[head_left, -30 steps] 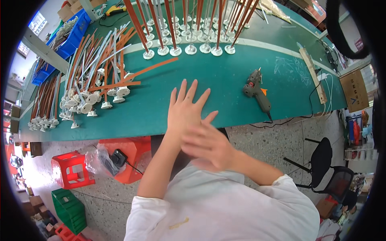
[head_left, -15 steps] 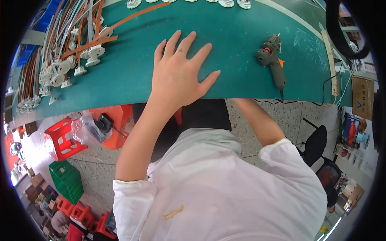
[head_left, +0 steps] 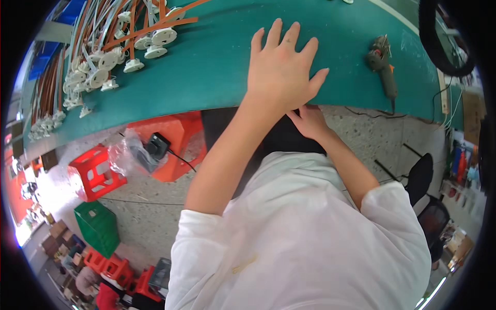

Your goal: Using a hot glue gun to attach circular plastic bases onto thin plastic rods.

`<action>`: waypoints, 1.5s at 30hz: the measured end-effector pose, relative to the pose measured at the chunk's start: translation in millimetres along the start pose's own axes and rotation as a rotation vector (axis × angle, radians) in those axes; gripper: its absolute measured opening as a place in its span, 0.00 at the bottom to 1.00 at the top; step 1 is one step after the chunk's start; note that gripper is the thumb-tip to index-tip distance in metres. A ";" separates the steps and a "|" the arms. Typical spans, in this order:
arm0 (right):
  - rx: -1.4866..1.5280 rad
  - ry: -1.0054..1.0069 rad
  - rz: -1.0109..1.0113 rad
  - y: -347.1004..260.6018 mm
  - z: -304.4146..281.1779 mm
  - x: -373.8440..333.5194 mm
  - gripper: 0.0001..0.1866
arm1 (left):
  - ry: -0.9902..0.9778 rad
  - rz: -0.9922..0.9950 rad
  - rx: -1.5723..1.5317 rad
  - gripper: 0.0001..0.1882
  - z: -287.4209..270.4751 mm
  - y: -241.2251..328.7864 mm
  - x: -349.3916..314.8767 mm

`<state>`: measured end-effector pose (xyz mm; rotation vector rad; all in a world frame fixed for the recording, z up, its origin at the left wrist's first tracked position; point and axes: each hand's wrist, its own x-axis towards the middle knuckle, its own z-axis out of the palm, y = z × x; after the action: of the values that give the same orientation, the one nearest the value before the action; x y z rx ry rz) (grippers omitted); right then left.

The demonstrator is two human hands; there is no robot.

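My left hand rests palm down on the green tabletop, fingers spread and holding nothing. Below the table's front edge, close to my lap, is my right hand. Its thumb side shows, but the fingertips go out of sight at the edge, so whether it holds anything is hidden. A grey-green glue gun lies on the table to the right of my left hand, untouched. Left of that hand are orange and grey strips with round white plastic bases, piled together.
A black cable runs from the glue gun along the table edge. An orange-red stool bears a plastic bag and a black adapter. Farther left are a red stool and a green crate. A black chair stands at right.
The whole view has shifted, so the table things sit differently in it. My right hand has come partly out from beneath the table edge. My left hand stays flat and spread.
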<state>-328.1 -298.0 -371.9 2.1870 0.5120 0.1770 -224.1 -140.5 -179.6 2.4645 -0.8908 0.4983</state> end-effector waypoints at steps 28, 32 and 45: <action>0.860 0.011 0.915 258.1 -122.1 -48.2 0.18 | 0.398 -0.261 -0.380 0.11 -14.5 -7.0 2.6; 0.877 -0.230 0.930 265.1 -73.1 -39.0 0.25 | 0.241 -0.244 -0.434 0.08 -18.8 -2.1 4.2; 3.015 0.590 0.607 224.3 -102.2 5.0 0.20 | 0.207 -0.198 -0.485 0.08 -22.9 -2.6 2.6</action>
<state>-287.3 -344.4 -133.3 -0.9219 0.0407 -0.1065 -224.4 -127.7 -160.3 1.9899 -0.5913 0.4020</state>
